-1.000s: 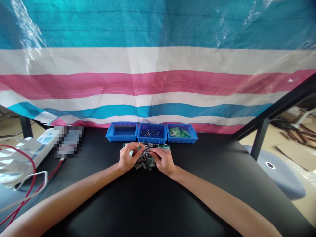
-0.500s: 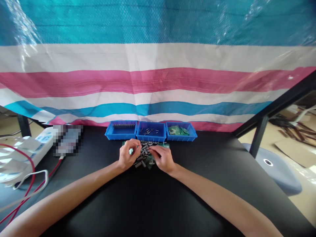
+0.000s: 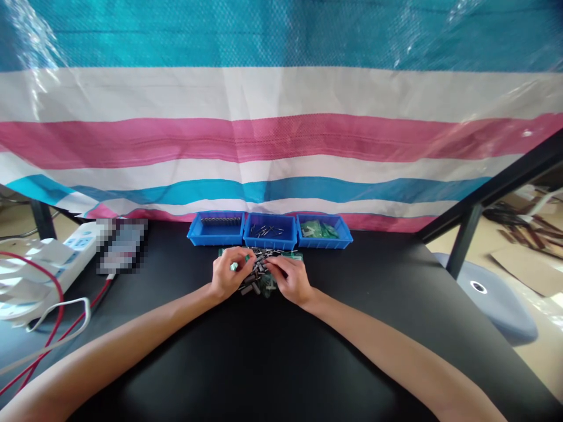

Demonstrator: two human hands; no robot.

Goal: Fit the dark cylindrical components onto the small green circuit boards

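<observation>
"Striped sheeting [image 3: 281, 138] backs a black tabletop [image 3: 373, 322]; where do the small parts lie, relative to the middle blue tray [image 3: 270, 241]?"

"Mixed pile [image 3: 249, 288] of dark cylinders, thin metal pieces and green packaging: just in front of it; thin pins [image 3: 267, 230]: inside it; row of small cylinders [image 3: 220, 221]: in the tray to its left; green packets [image 3: 321, 229]: in the tray to its right."

"And the grip of each hand?"

"Left hand [image 3: 225, 276], fingers curled, and right hand [image 3: 294, 281], fingertips drawn together, meet over the pile; whether either pinches a part, I cannot tell."

"Which step is in hand?"

"Picking through the pile, by my judgement; the parts overlap, so a next move would call for a fine fingertip pinch and a gentle separation from neighbouring pieces."
</observation>
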